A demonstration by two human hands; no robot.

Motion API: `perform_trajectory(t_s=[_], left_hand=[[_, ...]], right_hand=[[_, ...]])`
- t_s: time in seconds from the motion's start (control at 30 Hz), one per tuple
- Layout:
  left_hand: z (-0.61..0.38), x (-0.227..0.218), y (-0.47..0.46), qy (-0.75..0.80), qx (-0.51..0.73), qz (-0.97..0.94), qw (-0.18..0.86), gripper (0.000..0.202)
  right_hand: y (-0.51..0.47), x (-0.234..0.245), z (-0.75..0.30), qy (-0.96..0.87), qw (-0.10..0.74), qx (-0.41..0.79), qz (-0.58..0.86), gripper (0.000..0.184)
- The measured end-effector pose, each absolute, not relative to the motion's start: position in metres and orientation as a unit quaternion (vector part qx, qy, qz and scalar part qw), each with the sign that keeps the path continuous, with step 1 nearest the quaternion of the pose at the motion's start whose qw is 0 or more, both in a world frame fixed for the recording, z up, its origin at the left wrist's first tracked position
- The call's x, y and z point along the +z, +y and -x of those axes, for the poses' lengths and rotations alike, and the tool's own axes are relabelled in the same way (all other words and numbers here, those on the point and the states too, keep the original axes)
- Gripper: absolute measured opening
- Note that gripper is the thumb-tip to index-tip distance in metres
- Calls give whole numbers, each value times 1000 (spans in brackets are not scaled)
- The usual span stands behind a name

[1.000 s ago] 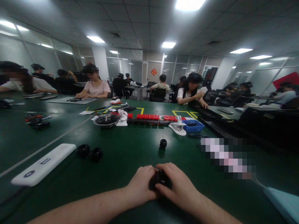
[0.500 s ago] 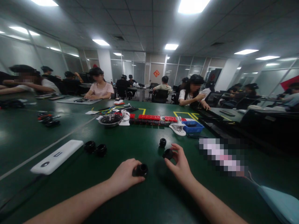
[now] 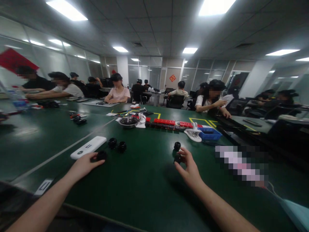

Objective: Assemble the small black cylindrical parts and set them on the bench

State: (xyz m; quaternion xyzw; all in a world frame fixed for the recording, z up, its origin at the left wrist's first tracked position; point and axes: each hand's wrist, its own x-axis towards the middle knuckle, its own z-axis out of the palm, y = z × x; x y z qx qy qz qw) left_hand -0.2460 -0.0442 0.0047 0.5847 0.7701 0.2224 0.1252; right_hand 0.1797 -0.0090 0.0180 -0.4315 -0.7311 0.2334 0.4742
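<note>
My left hand (image 3: 85, 166) is closed on a small black round part (image 3: 100, 156), just in front of a white oblong device (image 3: 89, 145). Beyond it, two similar black round parts (image 3: 112, 143) sit side by side on the green table (image 3: 140, 180). On the other side, my right hand (image 3: 189, 166) grips another black round part (image 3: 177, 158) between thumb and fingers. Right behind those fingertips stands one more black part (image 3: 177, 146), which looks ring-topped. The parts' exact kind cannot be made out.
Red strips (image 3: 166, 121), a white clamp-like piece (image 3: 193, 132) and a blue bin (image 3: 209, 132) line the middle of the table. A blurred-out pinkish object (image 3: 241, 166) and a pale blue case (image 3: 296, 209) lie at right. Co-workers sit across the table.
My left hand has carried its black part leftward, from the middle to beside the white device. My right hand keeps its part near the standing one. The camera view has turned slightly left.
</note>
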Motion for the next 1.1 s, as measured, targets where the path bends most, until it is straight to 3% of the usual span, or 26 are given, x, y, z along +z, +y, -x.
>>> perform_trajectory(t_s=[0.2,0.3,0.37,0.4,0.47,0.6,0.67,0.8,0.93,1.0,1.1], left_hand=[[222,28,-53,787,120,-605,24,64],[188,43,-66,806,149,-569,-68,79],[153,50,-70,745,237,-619,-67,65],[134,52,-70,697,279,-661,-12,60],[93,51,-66,577,326,-724,192,52],[31,44,-56,267,288,-693,605,64],[17,42,-54,196,264,-634,700,66],[10,39,-57,188,222,-563,773,65],[17,48,-68,158,157,-573,789,61],[33,58,-69,184,183,-619,741,56],[82,79,-61,395,297,-719,489,53]], right_hand=[[-12,29,-185,-713,500,205,447,44],[-13,33,-186,-720,501,188,441,35],[-19,36,-183,-739,493,183,422,29],[-23,37,-181,-752,486,181,407,28],[-35,40,-175,-781,470,180,370,26],[-61,43,-163,-861,434,140,225,26],[-68,43,-159,-873,434,106,194,30],[-75,47,-157,-865,445,65,222,47],[-78,51,-159,-870,442,66,208,56],[-77,51,-163,-884,425,78,180,56],[-71,51,-168,-887,409,95,194,49]])
